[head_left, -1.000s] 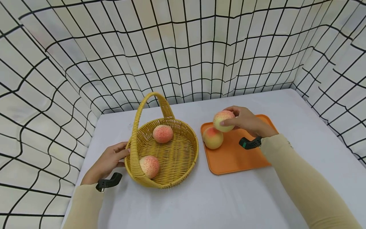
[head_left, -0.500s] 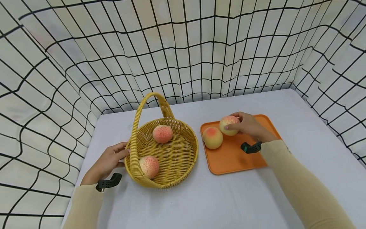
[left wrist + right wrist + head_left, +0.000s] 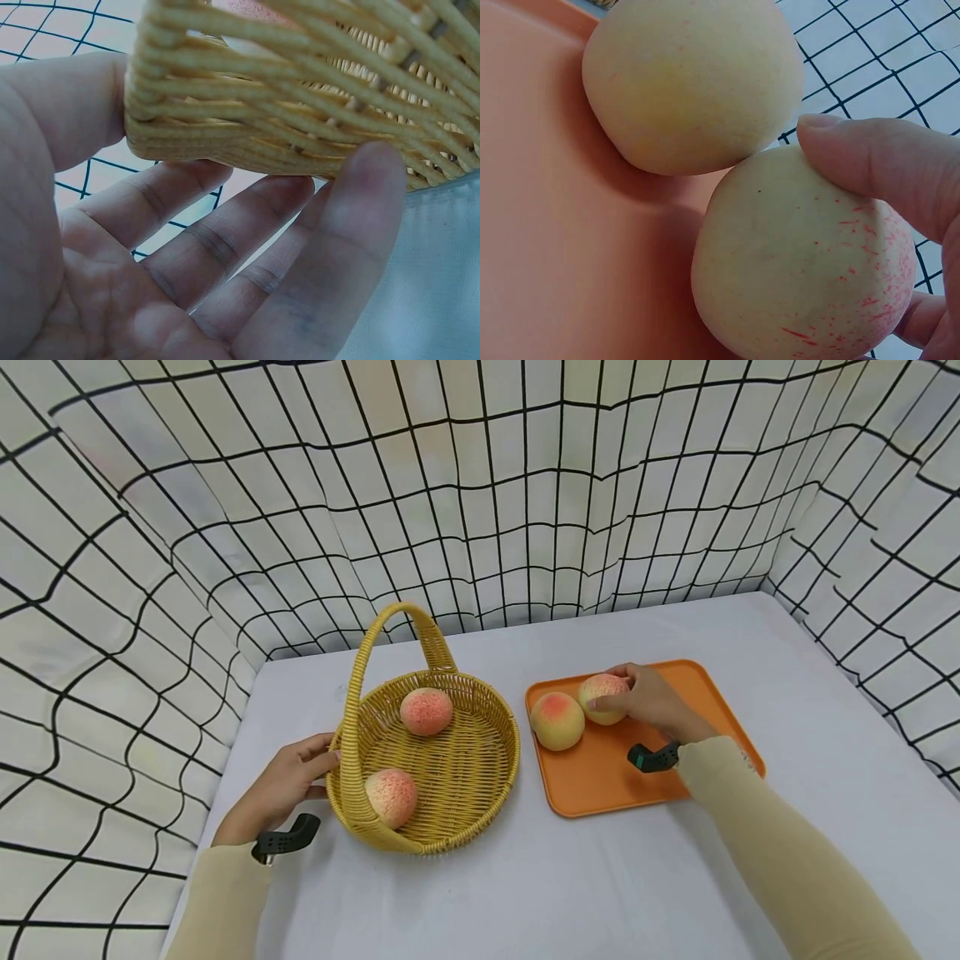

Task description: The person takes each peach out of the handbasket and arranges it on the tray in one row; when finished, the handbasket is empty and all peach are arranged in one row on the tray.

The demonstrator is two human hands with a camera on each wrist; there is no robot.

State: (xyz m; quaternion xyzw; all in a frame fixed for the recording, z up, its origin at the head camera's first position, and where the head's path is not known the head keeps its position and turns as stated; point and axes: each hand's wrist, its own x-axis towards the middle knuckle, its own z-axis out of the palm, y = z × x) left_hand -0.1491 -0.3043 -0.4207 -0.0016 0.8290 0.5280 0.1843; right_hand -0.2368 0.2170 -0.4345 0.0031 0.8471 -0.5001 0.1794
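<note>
My left hand (image 3: 288, 777) holds the left side of a yellow wicker basket (image 3: 480, 814) with a tall arched handle. In the left wrist view, a digit reaches past the woven wall (image 3: 247, 105) and other fingers lie along its outer side. Two speckled pink peaches, a rear one (image 3: 427, 711) and a front one (image 3: 393, 797), sit in the basket. With thumb and fingers, my right hand (image 3: 652, 697) grips a pale, red-speckled peach (image 3: 802, 262) low over the orange tray (image 3: 600, 785). It is right against another yellow peach with a red top (image 3: 557, 722).
A white cloth (image 3: 510, 893) covers the table. White walls behind black netting (image 3: 525, 502) enclose the back and both sides. The tray lies to the right of the basket, with a narrow strip of cloth between them.
My right hand has lowered the speckled peach and shifted it slightly right, from overlapping the yellow peach to beside it at tray level. The left hand and basket have stayed put.
</note>
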